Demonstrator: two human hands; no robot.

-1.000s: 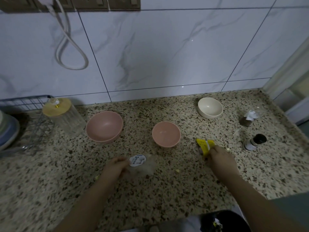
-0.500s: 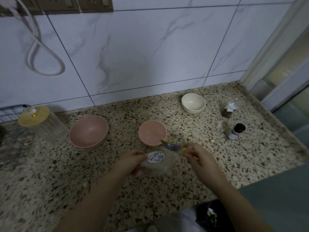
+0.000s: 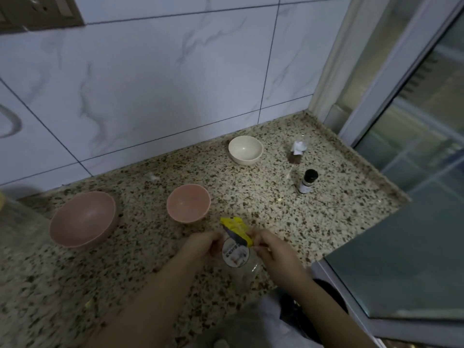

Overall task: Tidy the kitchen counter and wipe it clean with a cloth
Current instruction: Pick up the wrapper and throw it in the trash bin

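Granite counter (image 3: 251, 194): hands pinch yellow wrapper (image 3: 236, 228) over clear bag (image 3: 237, 257)

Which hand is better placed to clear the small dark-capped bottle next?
Probably the right hand: the dark-capped bottle stands on its side of the counter. It pinches the yellow wrapper though; the left hand holds the clear bag.

left hand (image 3: 200, 244): grip closed, pinching | right hand (image 3: 272, 248): grip closed, pinching
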